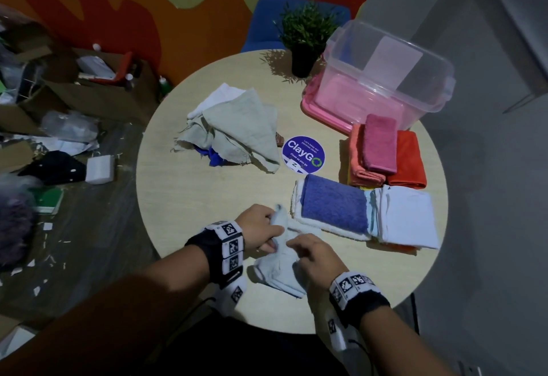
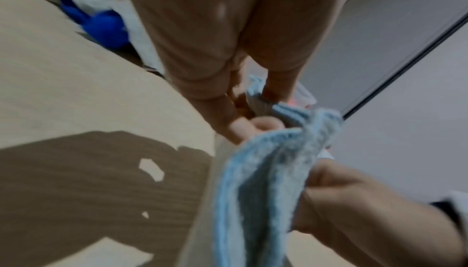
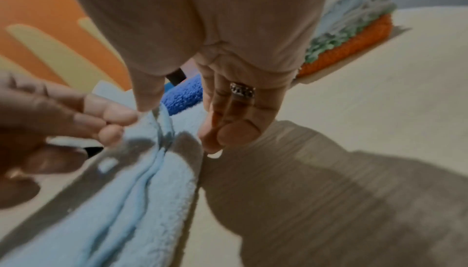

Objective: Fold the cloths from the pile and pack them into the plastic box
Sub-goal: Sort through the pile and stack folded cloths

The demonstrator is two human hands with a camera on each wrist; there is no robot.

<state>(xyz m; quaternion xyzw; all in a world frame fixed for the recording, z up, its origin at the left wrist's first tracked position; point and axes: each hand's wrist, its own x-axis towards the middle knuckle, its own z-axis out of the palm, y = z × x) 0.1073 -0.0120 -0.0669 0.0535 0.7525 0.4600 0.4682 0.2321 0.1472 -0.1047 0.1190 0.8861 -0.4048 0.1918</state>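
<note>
Both hands, left hand and right hand, pinch the light blue cloth.

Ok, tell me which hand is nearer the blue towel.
Right. The right hand sits just below the blue towel; the left hand is further off, to its left. Both grip the light cloth.

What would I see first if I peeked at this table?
Two hands, the left hand and the right hand, pinch a light blue cloth at the table's near edge. Bright folded cloths lie stacked to their right, and a clear plastic box stands behind those.
</note>
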